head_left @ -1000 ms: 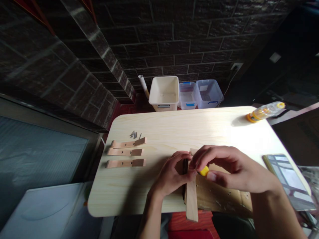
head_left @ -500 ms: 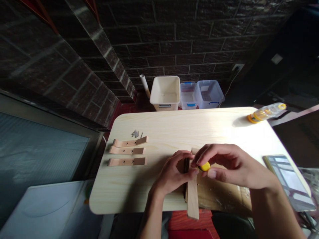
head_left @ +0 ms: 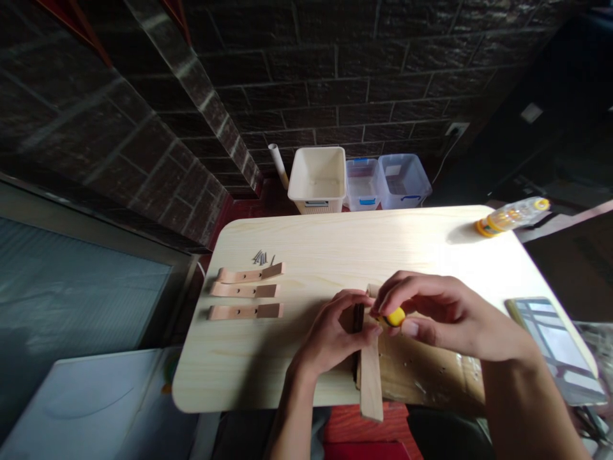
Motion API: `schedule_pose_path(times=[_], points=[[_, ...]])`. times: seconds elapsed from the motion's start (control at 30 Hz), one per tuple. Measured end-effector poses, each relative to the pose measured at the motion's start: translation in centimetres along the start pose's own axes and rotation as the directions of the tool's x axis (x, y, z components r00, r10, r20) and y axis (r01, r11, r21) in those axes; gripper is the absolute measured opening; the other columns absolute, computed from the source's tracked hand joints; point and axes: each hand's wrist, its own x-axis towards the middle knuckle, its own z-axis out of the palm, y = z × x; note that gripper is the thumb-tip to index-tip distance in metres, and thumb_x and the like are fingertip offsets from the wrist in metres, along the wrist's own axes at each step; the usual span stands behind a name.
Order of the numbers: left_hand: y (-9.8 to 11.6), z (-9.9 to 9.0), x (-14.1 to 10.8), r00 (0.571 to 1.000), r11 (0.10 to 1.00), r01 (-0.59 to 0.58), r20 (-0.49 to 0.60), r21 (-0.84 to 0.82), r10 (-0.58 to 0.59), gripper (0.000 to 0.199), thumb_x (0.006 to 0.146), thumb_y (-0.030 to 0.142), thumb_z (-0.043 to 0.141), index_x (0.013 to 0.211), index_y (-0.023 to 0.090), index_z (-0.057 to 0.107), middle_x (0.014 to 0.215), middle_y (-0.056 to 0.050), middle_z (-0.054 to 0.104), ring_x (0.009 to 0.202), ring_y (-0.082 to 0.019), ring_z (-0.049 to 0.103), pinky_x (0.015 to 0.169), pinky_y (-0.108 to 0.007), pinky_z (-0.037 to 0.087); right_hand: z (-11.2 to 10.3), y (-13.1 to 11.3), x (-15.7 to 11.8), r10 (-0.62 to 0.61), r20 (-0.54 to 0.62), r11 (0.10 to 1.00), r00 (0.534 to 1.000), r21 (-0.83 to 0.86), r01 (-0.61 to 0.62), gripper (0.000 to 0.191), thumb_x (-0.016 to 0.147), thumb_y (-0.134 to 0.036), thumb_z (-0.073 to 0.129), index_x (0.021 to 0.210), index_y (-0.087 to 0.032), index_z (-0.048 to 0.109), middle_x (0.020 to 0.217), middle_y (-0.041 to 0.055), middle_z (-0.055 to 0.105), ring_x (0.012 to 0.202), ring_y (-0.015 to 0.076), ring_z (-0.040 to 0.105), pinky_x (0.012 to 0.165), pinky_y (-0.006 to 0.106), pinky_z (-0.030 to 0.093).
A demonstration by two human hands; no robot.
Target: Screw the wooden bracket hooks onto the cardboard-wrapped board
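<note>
One pale desk (head_left: 335, 243), close work at its near edge

The desk is carrying everything here, with a brown sheet of cardboard (head_left: 426, 374) lying along its near side. A phone (head_left: 543, 348) is lying toward the right end. The left hand (head_left: 330, 338) is holding a wooden strip (head_left: 370, 383) in place, its thumb crossing the top and its other fingers curling toward the far end. The right hand (head_left: 450, 319) is holding a yellow-ended tool (head_left: 395, 317) between narrowed fingers just beside that thumb.

Good technique here, I judge, is keeping the left hand's pressure firm and even, keeping the tool in line with whatever it is engaging, and turning or pressing lightly while leaving the left thumb out of the tip's path.

The strip is resting near the cardboard's left edge, its long axis running from the far side toward the person, its near end jutting just past the desk. Three curved wooden pieces (head_left: 246, 291) are lying well apart at left, running left to right. The tool's yellow end is facing the right palm; its other end is seemingly pointing left, the fingers hiding its tip. Smallest, several screws (head_left: 261, 258) are lying beyond the curved pieces.
</note>
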Motion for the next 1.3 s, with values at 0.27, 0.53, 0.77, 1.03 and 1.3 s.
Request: schedule_pose_path(times=[0.27, 0.53, 0.77, 1.03, 1.3], points=[[0.31, -0.08, -0.03, 1.0, 1.0, 0.0, 0.001, -0.006, 0.0, 0.038, 0.079, 0.027, 0.08, 0.115, 0.023, 0.068, 0.124, -0.008, 0.066, 0.115, -0.028, 0.061, 0.104, -0.042, 0.047, 0.16, 0.2, -0.03, -0.087, 0.011, 0.996, 0.996, 0.033, 0.086, 0.022, 0.099, -0.02, 0.057, 0.115, -0.021, 0.071, 0.114, 0.0121, 0.071, 0.108, 0.0236, 0.066, 0.094, 0.04, 0.053], [0.01, 0.03, -0.02, 1.0, 1.0, -0.004, -0.019, -0.022, 0.004, 0.04, 0.077, 0.033, 0.082, 0.114, 0.024, 0.069, 0.122, -0.008, 0.067, 0.116, -0.028, 0.06, 0.104, -0.042, 0.047, -0.15, 0.08, 0.22, -0.057, 0.009, 0.998, 0.998, -0.039, 0.057, 0.019, 0.097, -0.021, 0.059, 0.112, -0.018, 0.071, 0.108, 0.0119, 0.07, 0.103, 0.0222, 0.066, 0.09, 0.036, 0.054], [0.01, -0.04, -0.08, 1.0, 1.0, -0.011, -0.011, 0.008, 0.011, 0.039, 0.079, 0.036, 0.08, 0.114, 0.023, 0.068, 0.125, -0.009, 0.065, 0.117, -0.028, 0.06, 0.103, -0.041, 0.047, 0.09, 0.23, 0.34, -0.047, 0.012, 0.999, 0.999, 0.008, 0.047, 0.019, 0.098, -0.023, 0.059, 0.113, -0.02, 0.07, 0.11, 0.0113, 0.068, 0.105, 0.0225, 0.065, 0.091, 0.036, 0.053], [0.29, -0.53, -0.3, 0.995, 0.995, -0.088, 0.041, 0.041, 0.086, 0.034, 0.091, 0.035, 0.067, 0.122, 0.023, 0.064, 0.128, -0.009, 0.064, 0.12, -0.027, 0.059, 0.107, -0.04, 0.045, 0.12, 0.16, 0.11, -0.02, -0.036, 1.0, 0.999, -0.012, 0.019, 0.019, 0.098, -0.025, 0.058, 0.111, -0.02, 0.071, 0.108, 0.0104, 0.07, 0.102, 0.022, 0.066, 0.087, 0.033, 0.053], [0.01, -0.54, -0.24, 0.997, 0.996, -0.067, 0.049, 0.052, 0.065, 0.036, 0.087, 0.029, 0.072, 0.121, 0.023, 0.065, 0.132, -0.009, 0.063, 0.122, -0.028, 0.059, 0.109, -0.041, 0.045, 0.19, 0.33, 0.3, -0.04, -0.008, 0.998, 0.999, 0.043, 0.04, 0.018, 0.098, -0.02, 0.058, 0.112, -0.018, 0.07, 0.107, 0.0104, 0.069, 0.098, 0.02, 0.067, 0.085, 0.033, 0.054]])
